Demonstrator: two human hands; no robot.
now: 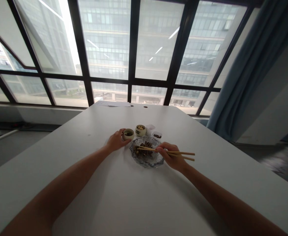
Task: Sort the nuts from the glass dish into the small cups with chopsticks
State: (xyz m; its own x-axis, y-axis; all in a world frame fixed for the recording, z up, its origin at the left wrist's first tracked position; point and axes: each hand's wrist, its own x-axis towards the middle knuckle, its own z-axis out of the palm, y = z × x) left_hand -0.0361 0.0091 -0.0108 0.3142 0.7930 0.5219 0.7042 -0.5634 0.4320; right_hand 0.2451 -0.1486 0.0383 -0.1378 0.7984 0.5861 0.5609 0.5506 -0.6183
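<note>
My right hand (171,155) grips a pair of wooden chopsticks (183,153). Their tips reach down into a clear glass bowl (146,164), among small dark brown and lighter pieces (146,147) whose kind I cannot make out. Whether the tips pinch a piece is too small to tell. My left hand (117,141) is wrapped round the side of a small pale cup (128,135) with dark bits inside, standing at the glass bowl's left rim. Beside that cup is a second pale cup (140,132) with dark markings and light yellowish pieces in it.
Behind the glass bowl stand a small white dish (157,135) with dark pieces and another whitish container (150,128). Paper sheets (113,104) lie at the far end of the white table (139,203). Windows are beyond, with a blue curtain (242,82) at right.
</note>
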